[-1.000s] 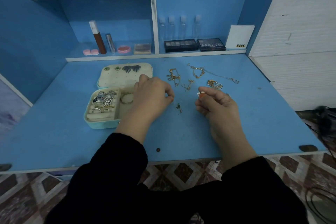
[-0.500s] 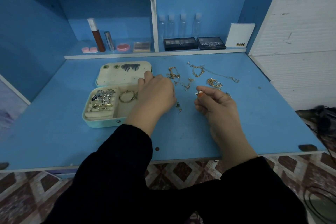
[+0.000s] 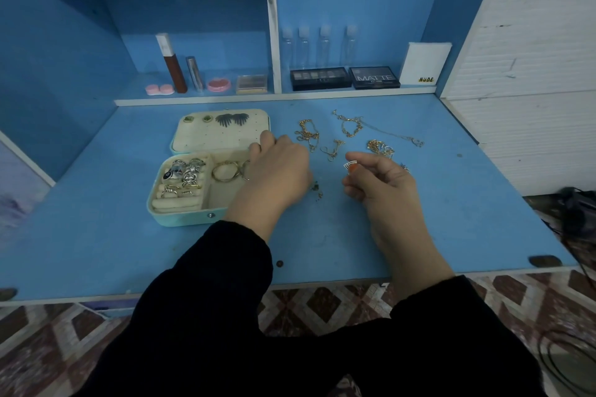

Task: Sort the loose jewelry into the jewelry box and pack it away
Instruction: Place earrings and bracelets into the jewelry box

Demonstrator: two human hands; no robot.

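1. The small ring (image 3: 350,165) (pale, apparently set with a row of stones) is pinched between the thumb and forefinger of the right hand (image 3: 380,180) and held clear of the desk (image 3: 451,203).
2. The jewelry box (image 3: 180,214) lies open well to the left of those fingers (image 3: 361,159), with its lid (image 3: 219,137) laid flat behind it. Rings (image 3: 183,176) are seated in its left section, and a gold bangle (image 3: 225,171) lies in the section just left of the left hand (image 3: 277,171).
3. The left fingers (image 3: 269,140) are placed at the seam between lid and tray. Whether anything is held under them cannot be told.
4. Loose chains (image 3: 308,135) are scattered just beyond the fingers of both hands, and a small dark piece (image 3: 317,187) lies between the hands, nearer the body.
5. The sorting is judged to be partway done, with a ring in hand and the chains not yet packed. For the next move, the ring would need to be carried leftward past the left hand and pressed into a free slot among the rolls, so a fine, steady pinch is called for.
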